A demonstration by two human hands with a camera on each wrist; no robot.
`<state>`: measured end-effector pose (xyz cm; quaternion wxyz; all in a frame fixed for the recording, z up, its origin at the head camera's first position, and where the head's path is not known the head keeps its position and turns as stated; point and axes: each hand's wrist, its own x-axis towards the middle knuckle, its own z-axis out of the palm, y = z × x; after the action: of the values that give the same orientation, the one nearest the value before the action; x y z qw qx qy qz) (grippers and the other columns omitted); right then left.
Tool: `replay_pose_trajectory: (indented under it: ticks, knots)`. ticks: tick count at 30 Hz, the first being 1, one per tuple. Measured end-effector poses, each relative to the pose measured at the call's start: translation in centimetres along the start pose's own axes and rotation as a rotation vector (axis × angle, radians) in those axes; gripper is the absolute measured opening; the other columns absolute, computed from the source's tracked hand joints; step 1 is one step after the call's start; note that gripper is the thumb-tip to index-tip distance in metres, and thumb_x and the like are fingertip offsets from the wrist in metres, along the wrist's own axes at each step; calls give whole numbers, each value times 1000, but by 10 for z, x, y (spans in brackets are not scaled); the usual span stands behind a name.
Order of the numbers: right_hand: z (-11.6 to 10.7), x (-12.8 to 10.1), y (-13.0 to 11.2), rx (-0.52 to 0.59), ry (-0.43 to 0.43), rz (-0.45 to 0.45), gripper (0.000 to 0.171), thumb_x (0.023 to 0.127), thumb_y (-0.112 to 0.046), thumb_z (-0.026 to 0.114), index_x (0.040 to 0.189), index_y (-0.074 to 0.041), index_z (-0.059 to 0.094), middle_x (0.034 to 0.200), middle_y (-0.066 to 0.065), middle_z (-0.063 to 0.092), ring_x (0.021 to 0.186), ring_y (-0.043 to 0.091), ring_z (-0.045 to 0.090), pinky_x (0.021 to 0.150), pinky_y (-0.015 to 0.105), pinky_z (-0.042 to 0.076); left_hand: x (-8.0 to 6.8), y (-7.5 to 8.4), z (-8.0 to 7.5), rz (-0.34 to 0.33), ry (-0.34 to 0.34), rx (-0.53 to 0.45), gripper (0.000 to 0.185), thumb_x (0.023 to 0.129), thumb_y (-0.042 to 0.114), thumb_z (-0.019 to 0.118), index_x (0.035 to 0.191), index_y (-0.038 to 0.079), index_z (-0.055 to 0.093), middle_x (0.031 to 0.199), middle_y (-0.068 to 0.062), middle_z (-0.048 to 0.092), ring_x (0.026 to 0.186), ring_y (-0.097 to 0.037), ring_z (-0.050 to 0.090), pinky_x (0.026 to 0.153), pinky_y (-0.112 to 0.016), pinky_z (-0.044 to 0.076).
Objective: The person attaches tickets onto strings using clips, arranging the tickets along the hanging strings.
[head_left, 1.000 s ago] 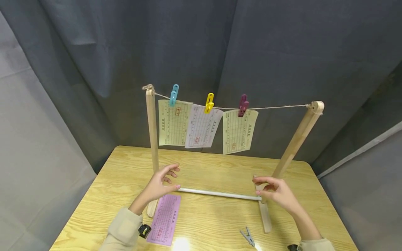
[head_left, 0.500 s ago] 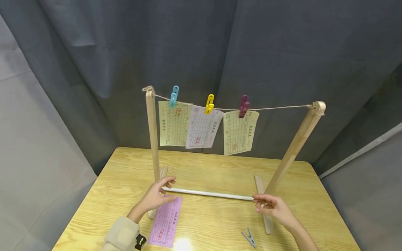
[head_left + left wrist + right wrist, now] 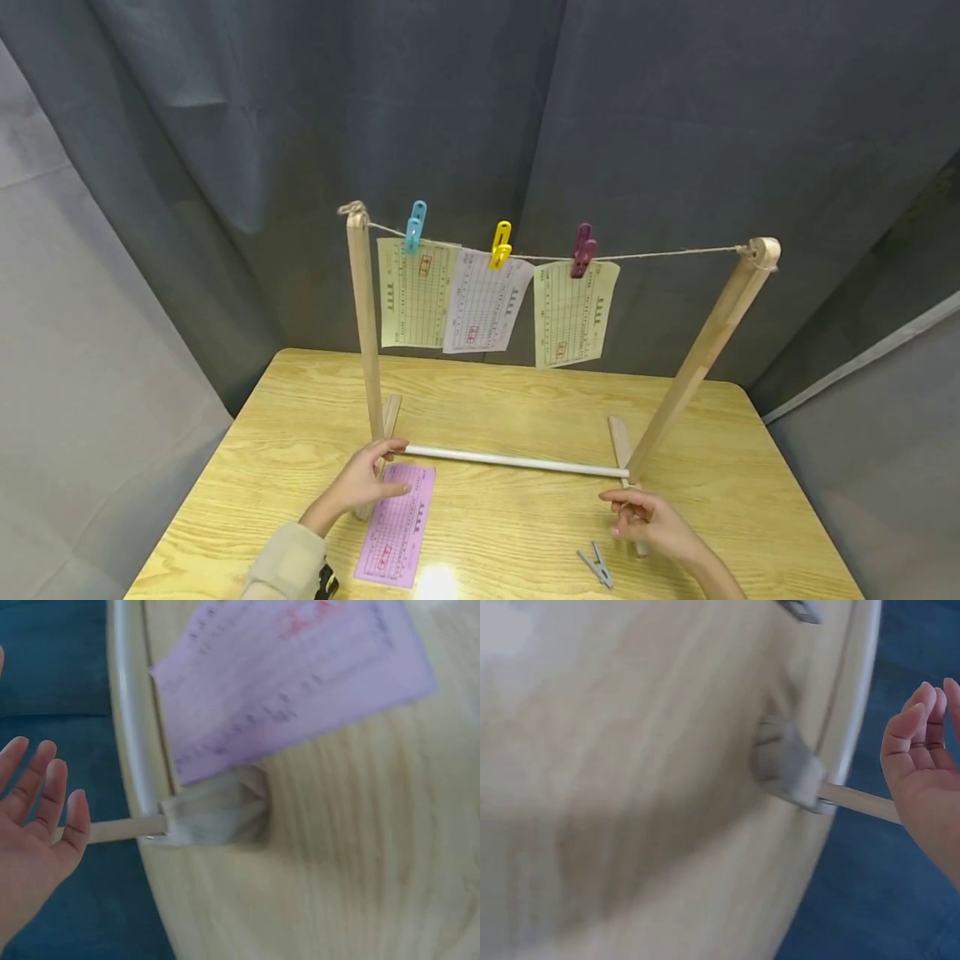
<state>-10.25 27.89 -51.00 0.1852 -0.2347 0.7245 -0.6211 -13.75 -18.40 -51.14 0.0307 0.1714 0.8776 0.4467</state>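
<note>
My left hand [image 3: 358,482] hovers with relaxed, spread fingers over the upper end of a pink printed slip [image 3: 396,529] lying on the table. Nothing is between its fingers and thumb; the left wrist view shows the same loose fingers. My right hand [image 3: 651,527], loosely bent and holding nothing, is above and to the right of a grey-blue clothespin [image 3: 596,567]. Behind the hands, a string [image 3: 660,254] carries two yellow slips [image 3: 416,300] and a pale lilac slip [image 3: 486,304]. Blue [image 3: 415,227], yellow [image 3: 500,246] and purple clothespins [image 3: 582,252] pinch them to it.
Two wooden posts, a left post [image 3: 365,325] and a right post [image 3: 701,358], hold the string up. A white rod [image 3: 510,460] joins them low down, just over the wooden table [image 3: 510,533]. Dark grey curtains [image 3: 480,125] hang close behind.
Both hands have come down and nearer the front edge, the right one from beside the right post's base towards the clothespin on the table. The hanging slips stay in place.
</note>
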Motion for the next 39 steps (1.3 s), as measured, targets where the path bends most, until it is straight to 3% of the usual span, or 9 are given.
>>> replay_pose_trajectory:
  ticks: [3, 7, 13, 17, 22, 26, 29, 35, 39]
  knots:
    - [0, -2, 15, 51, -65, -61, 41, 81, 12, 56, 120, 15, 46, 92, 0, 53, 72, 5, 52, 61, 22, 49, -1, -9, 2, -23, -5, 11, 66, 63, 16, 81, 120, -2, 53, 108, -14, 57, 87, -27, 52, 74, -41, 46]
    - [1, -4, 32, 138, -140, -41, 47, 78, 15, 55, 122, 20, 38, 90, 2, 50, 68, 0, 47, 61, 16, 46, -1, -22, 4, -75, -27, -16, 65, 64, 9, 80, 122, -1, 51, 105, -17, 55, 61, -13, 50, 51, -25, 45]
    - [3, -5, 48, 197, -195, 10, 54, 76, 17, 53, 123, 25, 29, 86, 4, 41, 62, 0, 41, 63, 13, 44, -1, -36, 5, -140, -74, -70, 65, 66, 5, 77, 125, 1, 49, 68, -16, 53, 43, -4, 40, 36, -18, 35]
    - [6, -4, 51, 169, -209, 50, 57, 74, 17, 54, 123, 27, 26, 88, 6, 38, 63, 1, 40, 64, 14, 45, 0, -41, 8, -138, -119, -119, 66, 67, 4, 76, 125, -5, 46, 84, -21, 59, 42, -4, 40, 37, -19, 36]
    - [9, -3, 54, 118, -195, 94, 59, 70, 17, 54, 124, 25, 29, 87, 6, 38, 60, 3, 34, 55, 11, 36, 3, -48, 12, -94, -154, -86, 65, 66, 2, 75, 123, -11, 46, 110, -24, 56, 44, -4, 38, 41, -19, 36]
    - [11, -2, 55, 103, -201, 101, 62, 67, 18, 53, 125, 23, 32, 88, 7, 37, 58, 5, 30, 52, 12, 31, 6, -52, 16, -71, -142, -2, 63, 63, 2, 77, 119, -9, 51, 113, -22, 57, 67, -16, 51, 66, -30, 47]
    - [12, -2, 55, 83, -208, 105, 61, 66, 18, 53, 124, 21, 35, 89, 7, 38, 60, 5, 31, 52, 12, 30, 9, -53, 18, -48, -139, 44, 62, 61, 3, 78, 117, -8, 54, 112, -22, 58, 92, -29, 54, 88, -44, 41]
    - [14, -3, 55, 34, -207, 111, 48, 69, 12, 59, 116, 18, 48, 90, 7, 45, 69, 7, 39, 58, 13, 36, 11, -53, 22, -33, -127, 109, 59, 58, -1, 78, 113, -8, 56, 109, -19, 56, 102, -36, 53, 90, -49, 39]
    - [15, -2, 54, 12, -193, 98, 38, 71, 8, 62, 108, 17, 55, 89, 19, 51, 64, 3, 41, 58, 16, 39, 12, -53, 24, -41, -123, 176, 59, 58, -3, 77, 113, -7, 56, 109, -16, 55, 102, -35, 52, 91, -47, 40]
